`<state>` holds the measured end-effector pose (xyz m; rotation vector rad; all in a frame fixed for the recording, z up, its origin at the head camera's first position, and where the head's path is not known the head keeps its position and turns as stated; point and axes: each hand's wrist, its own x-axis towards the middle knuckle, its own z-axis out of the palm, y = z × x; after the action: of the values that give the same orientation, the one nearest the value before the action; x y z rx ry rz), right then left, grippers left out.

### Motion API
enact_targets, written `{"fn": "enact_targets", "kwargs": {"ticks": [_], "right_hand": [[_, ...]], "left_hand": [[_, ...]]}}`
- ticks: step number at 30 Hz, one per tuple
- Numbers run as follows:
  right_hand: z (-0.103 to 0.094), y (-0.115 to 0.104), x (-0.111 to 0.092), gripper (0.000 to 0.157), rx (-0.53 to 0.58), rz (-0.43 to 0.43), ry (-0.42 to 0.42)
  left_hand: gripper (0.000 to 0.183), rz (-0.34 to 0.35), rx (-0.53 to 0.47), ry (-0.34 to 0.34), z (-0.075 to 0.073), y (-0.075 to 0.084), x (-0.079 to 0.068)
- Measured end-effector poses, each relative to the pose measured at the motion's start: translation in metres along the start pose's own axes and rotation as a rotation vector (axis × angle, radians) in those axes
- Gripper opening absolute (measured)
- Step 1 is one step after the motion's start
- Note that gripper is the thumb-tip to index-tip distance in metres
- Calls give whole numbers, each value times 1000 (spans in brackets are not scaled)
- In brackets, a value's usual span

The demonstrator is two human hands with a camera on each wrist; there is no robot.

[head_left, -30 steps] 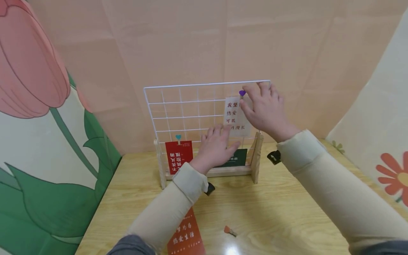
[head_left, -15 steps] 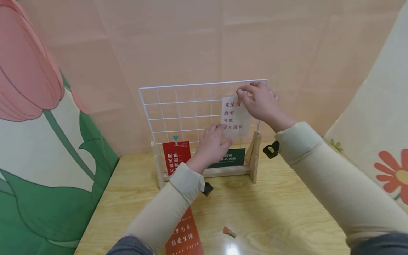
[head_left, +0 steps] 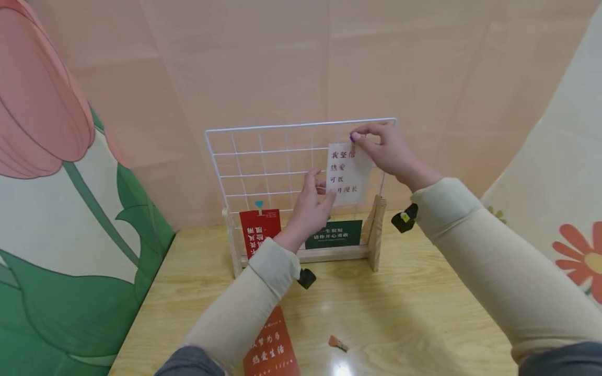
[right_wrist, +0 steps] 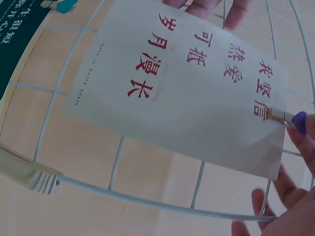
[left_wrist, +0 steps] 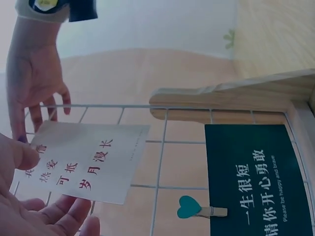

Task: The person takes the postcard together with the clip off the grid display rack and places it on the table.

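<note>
With our right hand (head_left: 394, 155) we pinched the purple-heart clothespin (right_wrist: 285, 118) on the white lettered card (head_left: 347, 173), whose edge our left hand (head_left: 308, 213) pinched.

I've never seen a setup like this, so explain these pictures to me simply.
There is no machine here, just a person's two bare hands. The wide picture comes from a camera on the head, looking forward and down. The other two come from cameras on the wrists, each watching one hand's work.

On the table stands a wire rack with wooden feet, bearing a red card and a green card. Nearer the person lie an orange card and a small peg.

The right hand pinches a purple clip on a white card. The left hand is at that card's edge; whether it grips is unclear.
</note>
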<state>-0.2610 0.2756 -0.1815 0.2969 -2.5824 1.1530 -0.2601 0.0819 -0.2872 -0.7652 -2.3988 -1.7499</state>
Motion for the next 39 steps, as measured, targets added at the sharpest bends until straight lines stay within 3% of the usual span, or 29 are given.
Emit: {"fn": "enact_targets", "kwargs": {"ticks": [5, 15, 23, 39], "right_hand": [[-5, 3, -1, 37, 44, -19, -5], [-11, 3, -2, 41, 19, 2, -13], [-9, 3, -1, 40, 5, 13, -11], [6, 9, -2, 34, 104, -35, 78]], "left_hand": [[46, 36, 17, 11, 3, 3, 5], [36, 40, 34, 50, 6, 11, 19], [16, -3, 52, 75, 2, 17, 25], [13, -7, 74, 84, 0, 16, 26]]}}
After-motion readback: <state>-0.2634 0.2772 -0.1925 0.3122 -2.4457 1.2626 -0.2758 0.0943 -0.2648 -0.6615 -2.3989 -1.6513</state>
